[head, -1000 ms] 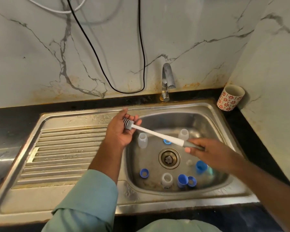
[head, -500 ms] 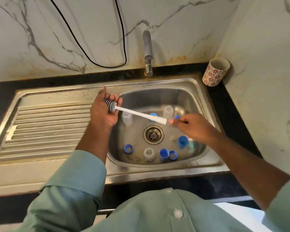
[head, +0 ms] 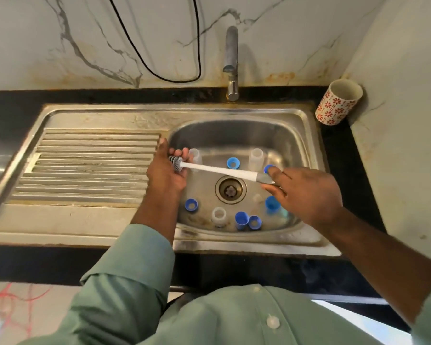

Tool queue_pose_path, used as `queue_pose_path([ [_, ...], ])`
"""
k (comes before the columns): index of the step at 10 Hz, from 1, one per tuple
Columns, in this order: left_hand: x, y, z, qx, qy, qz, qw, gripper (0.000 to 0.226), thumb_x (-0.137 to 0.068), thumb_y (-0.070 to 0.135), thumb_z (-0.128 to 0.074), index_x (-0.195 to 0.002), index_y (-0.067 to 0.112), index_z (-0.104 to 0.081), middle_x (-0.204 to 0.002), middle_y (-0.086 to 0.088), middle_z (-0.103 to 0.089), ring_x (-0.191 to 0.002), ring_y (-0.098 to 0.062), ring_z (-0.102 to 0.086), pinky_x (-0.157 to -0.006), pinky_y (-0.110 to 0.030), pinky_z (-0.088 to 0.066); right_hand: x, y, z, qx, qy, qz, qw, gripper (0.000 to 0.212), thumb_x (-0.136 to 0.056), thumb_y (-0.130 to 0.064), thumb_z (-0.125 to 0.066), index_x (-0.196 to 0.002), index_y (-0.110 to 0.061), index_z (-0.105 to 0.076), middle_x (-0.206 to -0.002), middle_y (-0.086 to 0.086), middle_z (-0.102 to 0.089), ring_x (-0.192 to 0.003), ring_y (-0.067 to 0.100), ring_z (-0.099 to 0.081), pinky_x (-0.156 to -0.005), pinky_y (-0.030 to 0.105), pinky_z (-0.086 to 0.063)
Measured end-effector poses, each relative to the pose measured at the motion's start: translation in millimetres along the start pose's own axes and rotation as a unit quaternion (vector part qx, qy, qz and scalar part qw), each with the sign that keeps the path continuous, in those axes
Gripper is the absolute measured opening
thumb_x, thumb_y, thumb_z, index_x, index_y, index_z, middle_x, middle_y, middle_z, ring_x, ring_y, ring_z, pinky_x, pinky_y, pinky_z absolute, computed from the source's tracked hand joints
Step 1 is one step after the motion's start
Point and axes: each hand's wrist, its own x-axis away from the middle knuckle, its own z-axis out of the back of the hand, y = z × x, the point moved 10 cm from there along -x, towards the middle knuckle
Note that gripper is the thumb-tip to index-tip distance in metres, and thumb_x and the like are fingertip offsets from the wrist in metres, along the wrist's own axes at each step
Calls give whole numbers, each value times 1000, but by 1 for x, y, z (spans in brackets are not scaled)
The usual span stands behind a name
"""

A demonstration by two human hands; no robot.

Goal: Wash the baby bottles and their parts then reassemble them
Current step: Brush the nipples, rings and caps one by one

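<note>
Holding: the right hand is grasping the grey handle end of the bottle brush, and the brush is lying across the sink above the drain.
Left hand: the left hand is cupping the bristle head with curled fingers, at the left edge of the basin.
Bottle parts: clear bottles and blue rings and caps are standing scattered on the basin floor around the drain, all apart, none assembled.
Tap: the tap is not running, as far as I can see.
Step, my judgement: the person is preparing the brush; washing of the parts is not yet started.
Risk one: small parts are sitting near the drain, so a strong water stream could be pushing them around or tipping them over.
Risk two: wet fingers on the thin handle could be slipping, and the brush could be dropping onto the bottles.
Risk three: the patterned cup is leaning at the corner; an elbow could be knocking it.
</note>
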Motion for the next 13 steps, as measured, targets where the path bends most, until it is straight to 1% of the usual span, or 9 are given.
queue_pose_path([
  [2,-12,10,11,-21,-3,91,996,55,-102,55,-33,-63,17,-43,-53,0,-54,-63,-18,-63,-90,-39,-50,-7,-16,-6,-64,-29,-9,998,33,-87,-41,-69,-110,-17,-70,-71,3,-62,-56,20,-56,-48,30,-47],
  [3,-11,19,-5,28,-81,73,994,59,-100,57,-36,-59,15,-46,-54,0,-56,-63,-16,-69,-86,-40,-52,22,-23,-57,-504,-321,-311,739,47,-83,-56,-62,-92,-12,-74,-59,2,-53,-46,11,-43,-45,24,-36],
  [4,-10,18,-11,51,-114,74,989,56,-99,56,-38,-60,17,-45,-53,3,-54,-65,-16,-68,-94,-43,-50,25,-27,-56,-492,-331,-323,737,48,-84,-56,-61,-93,-10,-73,-59,2,-52,-45,9,-41,-44,22,-36],
  [5,-19,10,5,44,-47,104,992,59,-102,56,-34,-56,20,-42,-50,4,-50,-60,-17,-62,-85,-40,-50,-12,-27,11,-17,-38,-54,998,29,-92,-42,-59,-101,-18,-73,-69,1,-61,-54,17,-54,-47,29,-47],
  [8,-22,20,-9,69,-112,134,982,69,-102,59,-25,-54,16,-51,-61,-1,-62,-69,-22,-72,-94,-51,-48,14,-40,-62,-531,-339,-357,690,48,-93,-49,-54,-87,-6,-72,-59,3,-52,-44,10,-40,-44,22,-34],
  [10,-30,6,0,102,-48,153,982,64,-103,57,-17,-64,19,-50,-65,3,-65,-83,-20,-68,-109,-46,-34,-17,-40,2,47,25,15,998,39,-95,-42,-47,-104,-13,-72,-72,2,-63,-55,20,-55,-45,33,-49],
  [11,-28,11,-6,95,-74,140,983,63,-103,57,-23,-64,18,-53,-65,3,-66,-86,-21,-70,-112,-51,-31,-18,-19,-26,-222,-161,-177,945,32,-92,-52,-52,-96,-26,-70,-72,-4,-60,-57,11,-54,-53,27,-49],
  [12,-21,17,-19,82,-132,124,980,68,-101,58,-30,-52,17,-54,-63,4,-64,-83,-21,-74,-107,-56,-36,23,-37,-69,-552,-389,-355,646,57,-80,-62,-55,-83,-6,-69,-57,2,-47,-45,11,-37,-45,24,-32],
  [13,-28,18,-15,76,-84,111,987,62,-103,56,-26,-61,20,-53,-64,3,-65,-82,-20,-73,-107,-50,-37,0,-20,-52,-407,-301,-258,823,42,-85,-58,-59,-78,-17,-67,-59,-3,-53,-49,10,-44,-48,25,-39],
])
